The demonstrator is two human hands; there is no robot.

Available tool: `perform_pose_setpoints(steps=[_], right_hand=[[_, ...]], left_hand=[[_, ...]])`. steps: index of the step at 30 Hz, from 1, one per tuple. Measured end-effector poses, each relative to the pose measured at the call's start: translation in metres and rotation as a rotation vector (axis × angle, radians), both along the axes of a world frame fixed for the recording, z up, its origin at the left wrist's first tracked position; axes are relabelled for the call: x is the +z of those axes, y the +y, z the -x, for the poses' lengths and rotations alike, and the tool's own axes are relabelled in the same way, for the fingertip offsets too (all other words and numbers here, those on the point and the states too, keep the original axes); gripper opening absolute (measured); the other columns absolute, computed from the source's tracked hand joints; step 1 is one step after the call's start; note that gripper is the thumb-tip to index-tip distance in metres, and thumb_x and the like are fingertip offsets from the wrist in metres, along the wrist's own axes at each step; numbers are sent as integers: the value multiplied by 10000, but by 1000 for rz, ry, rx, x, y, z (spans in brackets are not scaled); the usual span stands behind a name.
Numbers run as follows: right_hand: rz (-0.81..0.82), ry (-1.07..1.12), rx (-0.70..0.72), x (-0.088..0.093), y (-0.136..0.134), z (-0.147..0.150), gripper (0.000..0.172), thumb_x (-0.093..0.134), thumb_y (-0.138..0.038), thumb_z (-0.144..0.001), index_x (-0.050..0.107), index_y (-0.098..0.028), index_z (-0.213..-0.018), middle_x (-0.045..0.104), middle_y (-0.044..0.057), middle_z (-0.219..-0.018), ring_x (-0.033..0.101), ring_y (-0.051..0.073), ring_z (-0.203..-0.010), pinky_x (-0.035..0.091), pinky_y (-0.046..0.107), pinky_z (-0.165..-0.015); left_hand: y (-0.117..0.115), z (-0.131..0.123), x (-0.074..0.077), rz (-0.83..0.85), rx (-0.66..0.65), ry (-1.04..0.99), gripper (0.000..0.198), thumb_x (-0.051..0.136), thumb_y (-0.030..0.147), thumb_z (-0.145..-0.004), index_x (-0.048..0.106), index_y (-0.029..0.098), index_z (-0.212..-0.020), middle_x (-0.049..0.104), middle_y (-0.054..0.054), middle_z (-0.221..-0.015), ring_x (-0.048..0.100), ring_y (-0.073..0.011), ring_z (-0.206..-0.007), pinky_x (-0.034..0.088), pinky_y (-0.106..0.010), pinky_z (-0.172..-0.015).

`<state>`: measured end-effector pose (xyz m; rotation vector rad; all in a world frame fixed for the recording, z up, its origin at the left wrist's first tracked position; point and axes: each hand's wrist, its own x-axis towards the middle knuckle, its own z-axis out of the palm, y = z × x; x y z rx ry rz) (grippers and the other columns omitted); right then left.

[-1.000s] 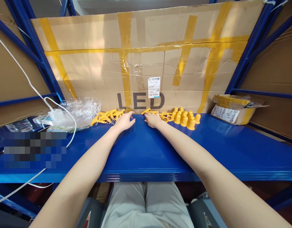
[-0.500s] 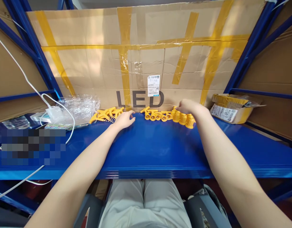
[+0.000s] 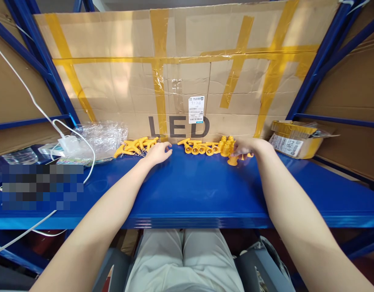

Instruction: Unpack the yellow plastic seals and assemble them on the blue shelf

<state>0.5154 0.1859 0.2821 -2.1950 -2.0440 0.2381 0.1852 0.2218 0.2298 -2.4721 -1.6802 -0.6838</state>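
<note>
My right hand [image 3: 246, 147] closes its fingers round the top of a yellow bell-shaped cap [image 3: 232, 161], whose wide rim faces down at the shelf. Several more yellow bell-shaped caps [image 3: 225, 150] stand upright close to its left. At the centre, a row of yellow T-handled pieces [image 3: 202, 148] lies with round open ends towards me. My left hand [image 3: 158, 153] rests at the shelf, thumb apart from its fingers, with nothing visible in it. Beside it is a pile of yellow T-shaped handles [image 3: 133, 146] with small metal parts, which the hand partly hides.
Behind stands a large taped cardboard sheet [image 3: 113, 89] marked LED. A small open carton [image 3: 296, 142] sits at the right. Clear plastic wrap [image 3: 101, 138] and a white charger with cable [image 3: 70, 145] lie at the left of the blue shelf [image 3: 193, 190].
My right hand has moved down from the back of the caps to the front, where it now grips one. My left hand stays almost where it was.
</note>
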Motion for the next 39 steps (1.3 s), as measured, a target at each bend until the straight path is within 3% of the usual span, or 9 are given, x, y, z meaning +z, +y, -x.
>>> perform_pose_setpoints(steps=[3, 7, 11, 16, 22, 26, 30, 34, 39], right_hand=[[127, 12, 94, -5, 4, 23, 279, 764, -330, -741, 590, -169, -594, 633, 44, -580, 608, 154, -549, 467, 268, -554], [53, 134, 264, -19, 12, 51, 222, 726, -309, -782, 573, -178, -687, 624, 9, -588, 596, 131, -548, 446, 236, -560], [28, 214, 379, -36, 16, 71, 158, 709, -255, -780, 574, -176, -759, 640, -16, -651, 584, 102, -532, 439, 206, -543], [57, 278, 437, -44, 13, 82, 107, 663, -244, -810, 593, -165, -830, 645, -13, -734, 562, 83, -518, 458, 199, -535], [43, 237, 406, -43, 9, 86, 166, 657, -271, -828, 517, -184, -815, 633, -10, -723, 561, 92, -521, 440, 203, -505], [53, 227, 409, -46, 13, 86, 194, 661, -290, -828, 493, -194, -818, 635, -8, -724, 568, 101, -531, 437, 211, -498], [43, 219, 404, -47, 15, 85, 205, 664, -308, -825, 491, -199, -822, 631, -10, -704, 578, 111, -531, 435, 217, -499], [38, 220, 410, -46, 13, 85, 194, 661, -302, -825, 496, -200, -822, 645, -5, -724, 582, 112, -530, 439, 221, -510], [21, 150, 391, -46, 13, 86, 203, 652, -356, -821, 534, -199, -868, 675, 19, -786, 636, 158, -640, 461, 246, -577]], left_hand=[[1, 1, 1, -23, 36, -1, 321, 467, 298, -857, 686, 195, -1068, 717, -63, -1064, 648, -239, -990, 505, -354, -899], [7, 8, 2, -67, 180, -56, 330, 461, 192, -834, 692, 202, -1070, 710, -74, -1097, 635, -244, -1053, 486, -359, -938], [17, 27, 2, -79, 365, -80, 317, 538, 186, -795, 697, 190, -1068, 684, -138, -1123, 604, -322, -1105, 468, -446, -944], [22, 54, -1, -100, 561, -63, 235, 556, 257, -813, 699, 190, -987, 621, -178, -1168, 515, -379, -1191, 417, -566, -952], [20, 72, -2, 65, 737, -94, 376, 546, 154, -804, 598, 120, -1175, 494, -233, -1354, 466, -399, -1257, 411, -549, -948], [19, 77, -4, 129, 719, -78, 427, 545, 144, -803, 562, 134, -1229, 433, -230, -1418, 435, -387, -1297, 401, -547, -983], [20, 81, -7, 33, 672, -88, 355, 534, 132, -800, 613, 152, -1145, 518, -217, -1337, 473, -388, -1252, 412, -556, -960], [24, 81, -5, -85, 616, -237, 304, 436, 235, -895, 619, 166, -1128, 582, -186, -1241, 525, -410, -1172, 415, -598, -911], [25, 72, 5, -154, 509, -334, 312, 330, 282, -958, 544, 213, -1174, 599, -147, -1179, 576, -304, -1108, 476, -466, -889]])
